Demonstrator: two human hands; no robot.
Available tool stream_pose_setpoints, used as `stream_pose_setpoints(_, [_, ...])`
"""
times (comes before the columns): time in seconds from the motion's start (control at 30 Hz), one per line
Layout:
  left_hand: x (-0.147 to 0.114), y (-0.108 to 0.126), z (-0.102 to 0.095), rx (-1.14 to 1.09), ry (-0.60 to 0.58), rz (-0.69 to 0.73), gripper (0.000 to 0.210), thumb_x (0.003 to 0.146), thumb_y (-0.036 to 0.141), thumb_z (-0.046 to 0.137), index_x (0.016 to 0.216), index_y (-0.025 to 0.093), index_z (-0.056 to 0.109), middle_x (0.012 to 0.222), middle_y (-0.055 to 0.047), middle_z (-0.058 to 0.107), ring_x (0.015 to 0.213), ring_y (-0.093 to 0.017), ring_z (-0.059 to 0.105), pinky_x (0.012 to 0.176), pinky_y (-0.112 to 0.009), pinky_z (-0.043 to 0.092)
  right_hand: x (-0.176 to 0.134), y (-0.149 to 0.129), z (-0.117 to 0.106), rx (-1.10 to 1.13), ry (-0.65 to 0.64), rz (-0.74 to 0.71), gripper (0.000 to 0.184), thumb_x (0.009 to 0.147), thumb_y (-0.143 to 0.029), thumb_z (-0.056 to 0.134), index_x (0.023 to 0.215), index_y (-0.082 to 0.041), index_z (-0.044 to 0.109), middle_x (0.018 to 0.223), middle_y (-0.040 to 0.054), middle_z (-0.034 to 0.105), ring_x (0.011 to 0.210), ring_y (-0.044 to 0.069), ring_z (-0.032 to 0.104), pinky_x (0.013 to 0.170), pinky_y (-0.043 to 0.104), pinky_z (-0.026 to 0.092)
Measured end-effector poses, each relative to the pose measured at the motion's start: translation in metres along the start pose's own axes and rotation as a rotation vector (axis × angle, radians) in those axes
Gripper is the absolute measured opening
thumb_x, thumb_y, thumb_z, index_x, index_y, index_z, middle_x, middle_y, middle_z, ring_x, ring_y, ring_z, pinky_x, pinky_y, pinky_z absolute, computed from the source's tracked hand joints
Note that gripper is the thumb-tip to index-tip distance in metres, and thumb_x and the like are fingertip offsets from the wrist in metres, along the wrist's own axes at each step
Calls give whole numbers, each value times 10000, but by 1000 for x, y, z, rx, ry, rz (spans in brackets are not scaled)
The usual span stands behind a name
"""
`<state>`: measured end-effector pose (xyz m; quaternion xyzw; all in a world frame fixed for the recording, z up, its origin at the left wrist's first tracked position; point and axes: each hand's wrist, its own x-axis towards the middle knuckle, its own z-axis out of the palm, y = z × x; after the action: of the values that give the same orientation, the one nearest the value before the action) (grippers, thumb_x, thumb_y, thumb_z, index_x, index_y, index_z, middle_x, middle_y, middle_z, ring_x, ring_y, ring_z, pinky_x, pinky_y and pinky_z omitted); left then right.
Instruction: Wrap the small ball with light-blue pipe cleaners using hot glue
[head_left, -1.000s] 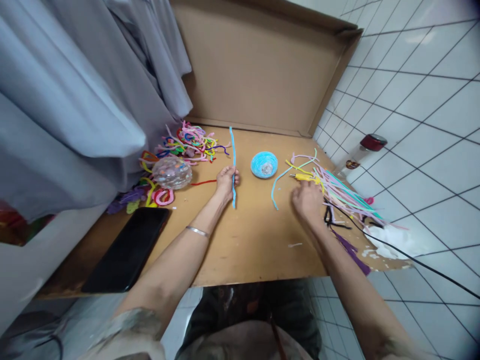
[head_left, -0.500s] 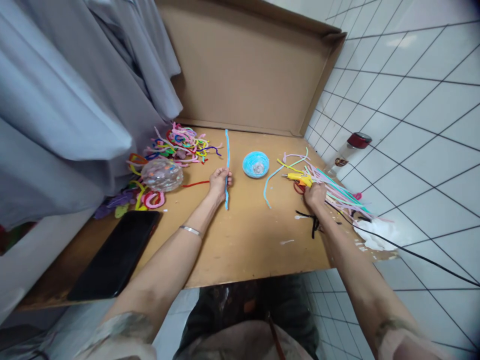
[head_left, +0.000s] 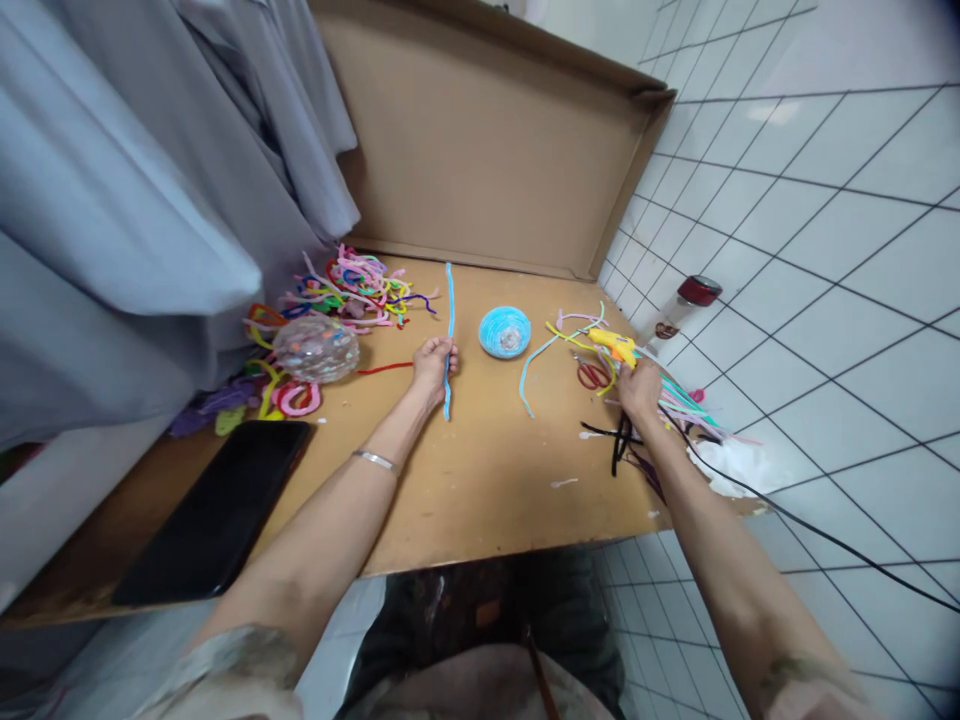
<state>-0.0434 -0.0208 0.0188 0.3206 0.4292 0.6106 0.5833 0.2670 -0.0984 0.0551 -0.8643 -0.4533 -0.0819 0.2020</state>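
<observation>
Saw light blue on the fuzzy stem (head_left: pixel 450 305), and blue rings round a greyish middle on the coiled disc (head_left: pixel 491 325). Spotted yellow on the glue gun (head_left: pixel 611 343), red on the scissors (head_left: pixel 593 376), a pink-heavy mix in the stem pile (head_left: pixel 356 283), plus dark grid lines across white tiles (head_left: pixel 817 250)

I wear a slim silver bracelet (head_left: pixel 375 460) around my left forearm, a smooth narrow band. My left hand (head_left: pixel 433 362) and right hand (head_left: pixel 640 390) are bare. My left sleeve (head_left: pixel 244 665) is pale and loose, with a grey-green edge; my right sleeve (head_left: pixel 814 690) looks pinkish, its edge darker. My top (head_left: pixel 450 692) is a dull pinkish beige, with a reddish-brown strip (head_left: pixel 541 675) down its front. My trousers (head_left: pixel 589 610) are dark, their details blurred.
</observation>
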Motion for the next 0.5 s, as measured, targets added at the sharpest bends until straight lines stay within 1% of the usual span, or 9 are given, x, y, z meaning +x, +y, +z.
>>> stream_pose_setpoints(0.13, [1, -5, 1, 129, 66, 63, 87, 782, 126, 504, 722, 184, 476, 574, 72, 488, 450, -62, 413, 481, -178, 331, -9, -9, 1, -17, -75, 37, 401, 964, -293, 389, 1200, -53, 607, 1133, 228, 678, 1053, 322, 637, 847, 370, 452])
stream_pose_setpoints(0.23, [0, -5, -3, 240, 123, 131, 95, 761, 101, 530, 708, 178, 522, 584, 56, 502, 531, -90, 454, 563, -196, 366, -15, -13, 4, -31, -95, 77, 397, 961, -280, 402, 1213, -41, 596, 1178, 250, 658, 1083, 322, 643, 852, 371, 468])
stream_pose_setpoints(0.3, [0, -2, -7, 406, 174, 192, 78, 771, 118, 557, 722, 179, 560, 627, 32, 545, 618, -122, 512, 639, -223, 397, -18, -14, 6, -30, -101, 99, 391, 959, -262, 403, 1202, -27, 600, 1167, 264, 659, 1079, 326, 651, 845, 373, 477])
stream_pose_setpoints(0.37, [1, 2, -13, 654, 238, 238, 51, 806, 157, 559, 800, 186, 600, 715, -3, 615, 725, -167, 581, 718, -264, 426, -20, -14, 9, -26, -110, 112, 384, 958, -254, 405, 1199, -31, 604, 1147, 257, 671, 1077, 328, 656, 844, 372, 482])
stream_pose_setpoints(0.43, [4, 5, -18, 869, 294, 244, 113, 843, 186, 536, 920, 194, 618, 835, -40, 670, 833, -213, 627, 786, -311, 449, -20, -15, 13, -17, -110, 120, 386, 963, -257, 395, 1217, -49, 598, 1134, 239, 681, 1075, 321, 659, 848, 370, 481])
stream_pose_setpoints(0.5, [7, 6, -22, 954, 320, 243, 188, 854, 189, 527, 1023, 196, 609, 962, -74, 684, 943, -245, 637, 852, -354, 462, -20, -17, 16, -7, -102, 125, 395, 971, -270, 379, 1244, -69, 582, 1129, 225, 685, 1070, 312, 662, 849, 369, 480])
